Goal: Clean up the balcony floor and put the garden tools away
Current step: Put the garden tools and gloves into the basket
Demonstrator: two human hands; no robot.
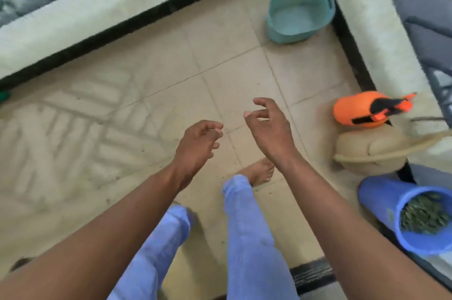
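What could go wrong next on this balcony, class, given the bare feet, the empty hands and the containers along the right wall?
1. The blue bucket leans on its side, full of green clippings; a knock could spill them over the tiled floor.
2. The bare foot treads tiles still speckled with debris, so a slip or prick seems possible.
3. The right hand may bump the orange sprayer perched on the beige pot.

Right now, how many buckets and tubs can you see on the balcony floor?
2. A teal tub sits in the far corner, and a blue bucket full of green bits lies tipped by the right wall. More may be out of view.
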